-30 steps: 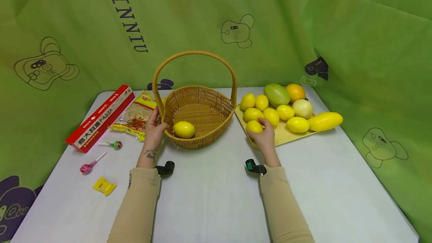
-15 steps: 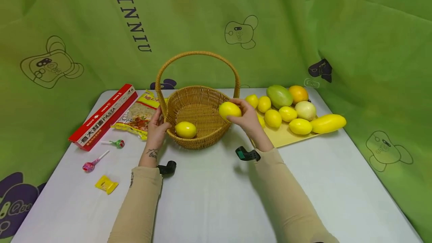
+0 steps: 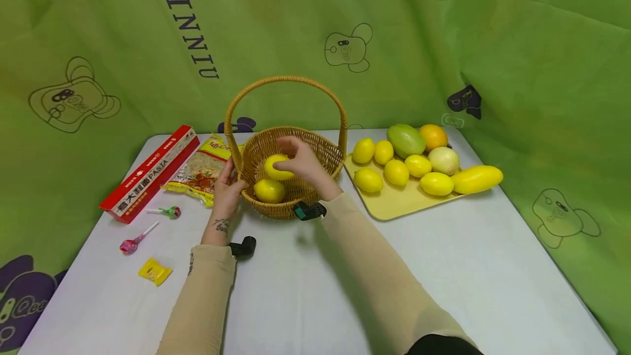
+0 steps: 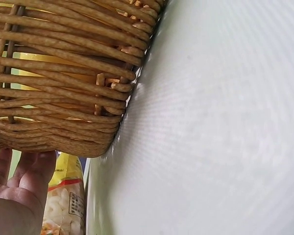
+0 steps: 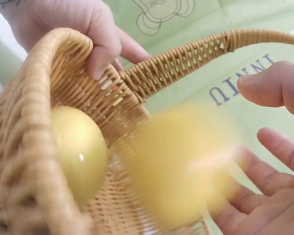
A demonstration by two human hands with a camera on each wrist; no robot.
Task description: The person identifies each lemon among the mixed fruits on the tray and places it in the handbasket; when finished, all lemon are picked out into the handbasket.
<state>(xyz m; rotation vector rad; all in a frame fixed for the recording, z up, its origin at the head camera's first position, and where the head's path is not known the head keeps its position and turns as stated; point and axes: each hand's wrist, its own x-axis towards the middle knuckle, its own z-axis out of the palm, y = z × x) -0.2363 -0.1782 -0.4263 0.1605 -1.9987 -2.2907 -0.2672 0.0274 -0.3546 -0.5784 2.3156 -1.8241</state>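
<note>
- On my head feed, the right hand [image 3: 307, 163] reaches in over the wicker basket [image 3: 275, 211], thumb and fingers spread wide, gripping nothing.
- The upper lemon [image 3: 275, 168] is right at those fingertips, over the basket's floor; I cannot tell whether it rests there.
- My right wrist feed shows that lemon blurred, the thumb clear of it and the fingertips overlapping its edge, so contact is unclear to me.
- The lower lemon [image 3: 269, 192] sits in the basket by the front-left wall.
- I see the left hand [image 3: 228, 195] pinching the basket's left side, thumb inside, fingers outside, a bag of pasta [image 3: 202, 164] just beside it.
- Off to the right I count 6 lemons [image 3: 396, 173] on the yellow tray [image 3: 386, 210].
</note>
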